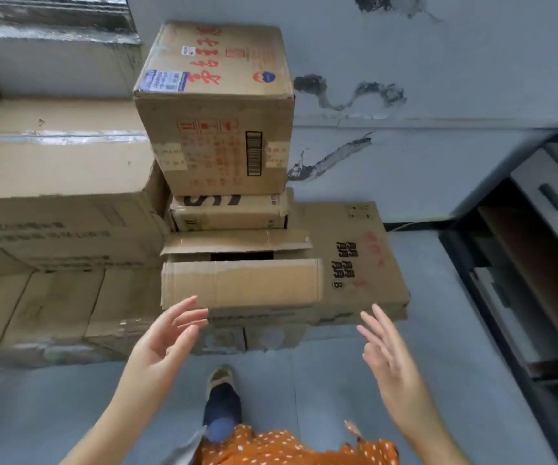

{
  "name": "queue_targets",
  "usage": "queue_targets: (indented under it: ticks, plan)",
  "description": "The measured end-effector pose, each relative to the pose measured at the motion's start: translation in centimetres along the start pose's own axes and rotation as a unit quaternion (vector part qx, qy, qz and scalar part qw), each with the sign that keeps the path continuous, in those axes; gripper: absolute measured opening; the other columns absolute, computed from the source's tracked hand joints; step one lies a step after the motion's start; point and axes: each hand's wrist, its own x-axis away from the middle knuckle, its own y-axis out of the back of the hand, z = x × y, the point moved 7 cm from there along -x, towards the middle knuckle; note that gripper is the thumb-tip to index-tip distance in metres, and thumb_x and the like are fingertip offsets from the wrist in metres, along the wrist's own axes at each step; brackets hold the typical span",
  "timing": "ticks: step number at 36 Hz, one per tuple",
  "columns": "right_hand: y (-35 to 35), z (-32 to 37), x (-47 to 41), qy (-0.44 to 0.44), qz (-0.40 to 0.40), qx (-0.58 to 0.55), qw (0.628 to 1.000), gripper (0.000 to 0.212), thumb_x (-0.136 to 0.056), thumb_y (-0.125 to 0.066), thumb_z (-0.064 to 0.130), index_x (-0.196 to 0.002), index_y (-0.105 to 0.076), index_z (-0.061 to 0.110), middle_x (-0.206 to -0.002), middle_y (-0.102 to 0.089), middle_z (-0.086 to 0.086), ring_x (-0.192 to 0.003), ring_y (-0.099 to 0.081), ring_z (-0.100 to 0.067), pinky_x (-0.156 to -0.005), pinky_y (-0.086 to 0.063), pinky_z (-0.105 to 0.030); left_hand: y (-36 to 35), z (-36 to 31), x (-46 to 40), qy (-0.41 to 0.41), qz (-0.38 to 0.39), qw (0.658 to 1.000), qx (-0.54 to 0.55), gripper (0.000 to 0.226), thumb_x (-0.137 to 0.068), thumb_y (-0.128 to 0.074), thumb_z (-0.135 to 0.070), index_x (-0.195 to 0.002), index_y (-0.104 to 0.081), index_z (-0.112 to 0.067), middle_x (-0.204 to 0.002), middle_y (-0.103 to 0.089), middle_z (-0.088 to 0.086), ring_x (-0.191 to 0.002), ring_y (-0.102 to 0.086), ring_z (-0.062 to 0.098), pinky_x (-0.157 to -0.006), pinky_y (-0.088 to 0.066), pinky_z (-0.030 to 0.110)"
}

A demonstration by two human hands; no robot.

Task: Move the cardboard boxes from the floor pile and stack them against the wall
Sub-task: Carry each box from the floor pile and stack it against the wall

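left hand (163, 340), right hand (388, 354) (both empty), facing stacked boxes (217, 129)

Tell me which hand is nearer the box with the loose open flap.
Left. The left hand has its fingers at the lower front edge of the open-flap box. The right hand is off to its right, apart from it.

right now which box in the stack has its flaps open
The low box in front of the left hand: its top flaps gape, showing a dark gap; the others are closed.

left boxes (53, 182) cropped, print perhaps blurred
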Motion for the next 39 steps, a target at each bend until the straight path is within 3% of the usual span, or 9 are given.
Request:
queue_targets:
  ticks: [3,5,9,13,19,24,29,34,39]
  plan:
    - [1.5,-3.1,4.8,-0.029,-0.045,-0.021,0.998,0.07,-0.068,-0.056,0.076,-0.129,-0.035,0.05,-0.135,-0.046,0.028,-0.123,-0.046,0.009,-0.089,-0.045,-0.012,-2.7,1.9,3.4,0.013,-0.003,1.0,0.011,0.035,-0.084,-0.067,-0.031,-0.118,-0.06,-0.026,-0.106,-0.072,-0.006,-0.102,-0.066,0.015,-0.087,-0.053,0.025]
    - [2.4,-5.2,7.7,-0.048,-0.083,-0.029,0.995,0.09,-0.048,-0.056,0.092,-0.127,-0.038,0.053,-0.13,-0.05,0.031,-0.124,-0.048,0.005,-0.095,-0.046,-0.023,-4.5,2.6,5.3,0.018,0.013,1.0,0.016,0.04,-0.082,-0.067,-0.045,-0.118,-0.064,-0.03,-0.106,-0.071,-0.005,-0.1,-0.066,0.015,-0.085,-0.053,0.021]
    - [3.8,-7.2,12.6,-0.054,-0.167,-0.053,0.983,0.075,-0.047,-0.058,0.091,-0.117,-0.048,0.067,-0.124,-0.057,0.03,-0.115,-0.055,0.006,-0.093,-0.047,-0.018,-6.9,3.1,7.4,0.006,0.08,0.996,-0.033,0.031,-0.087,-0.068,-0.027,-0.117,-0.064,-0.032,-0.106,-0.071,0.004,-0.099,-0.066,0.013,-0.08,-0.05,0.012]
    - [4.8,-8.4,16.7,-0.066,-0.24,-0.077,0.966,0.089,-0.048,-0.056,0.092,-0.126,-0.041,0.053,-0.127,-0.057,0.025,-0.118,-0.054,0.002,-0.091,-0.047,-0.015,-8.6,2.9,8.1,-0.012,0.155,0.985,-0.08,0.033,-0.081,-0.064,-0.044,-0.114,-0.058,-0.048,-0.113,-0.067,-0.011,-0.099,-0.064,0.004,-0.08,-0.049,0.011]
    - [3.9,-9.4,22.7,-0.059,-0.371,-0.104,0.921,0.063,-0.051,-0.057,0.09,-0.111,-0.046,0.073,-0.122,-0.057,0.032,-0.113,-0.056,0.006,-0.084,-0.048,-0.01,-10.8,3.1,8.6,-0.032,0.264,0.956,-0.122,0.04,-0.09,-0.054,-0.001,-0.118,-0.057,-0.029,-0.107,-0.068,-0.012,-0.097,-0.064,0.003,-0.077,-0.048,0.008]
    - [0.3,-9.9,27.4,-0.081,-0.47,-0.138,0.868,0.092,-0.047,-0.058,0.091,-0.125,-0.043,0.045,-0.125,-0.057,0.022,-0.112,-0.057,0.005,-0.081,-0.048,-0.009,-11.3,3.3,8.5,-0.036,0.359,0.924,-0.127,0.036,-0.084,-0.054,-0.023,-0.118,-0.056,-0.033,-0.11,-0.068,-0.014,-0.099,-0.064,0.002,-0.082,-0.051,0.014]
    - [-6.8,-10.1,32.0,-0.11,-0.559,-0.169,0.804,0.052,-0.08,-0.055,0.054,-0.129,-0.04,0.043,-0.128,-0.055,0.021,-0.11,-0.054,0.012,-0.09,-0.047,-0.019,-10.5,3.5,9.1,-0.047,0.46,0.875,-0.145,0.044,-0.08,-0.053,-0.026,-0.124,-0.056,-0.024,-0.111,-0.068,-0.001,-0.098,-0.064,0.0,-0.083,-0.05,0.013]
    - [-16.2,-11.3,36.2,-0.168,-0.639,-0.215,0.719,0.094,-0.042,-0.052,0.096,-0.123,-0.041,0.049,-0.127,-0.055,0.025,-0.118,-0.054,-0.003,-0.105,-0.042,-0.039,-7.9,4.6,10.6,-0.059,0.536,0.826,-0.163,0.038,-0.08,-0.055,-0.028,-0.118,-0.056,-0.031,-0.11,-0.068,-0.01,-0.1,-0.065,0.006,-0.086,-0.049,0.014]
    - [-23.1,-10.7,40.8,-0.203,-0.711,-0.229,0.633,0.069,-0.06,-0.047,0.085,-0.119,-0.036,0.051,-0.122,-0.047,0.03,-0.119,-0.054,-0.011,-0.103,-0.043,-0.038,-5.5,4.9,13.2,-0.049,0.609,0.774,-0.166,0.054,-0.076,-0.065,-0.058,-0.12,-0.056,-0.029,-0.112,-0.068,-0.01,-0.102,-0.065,0.003,-0.084,-0.05,0.011]
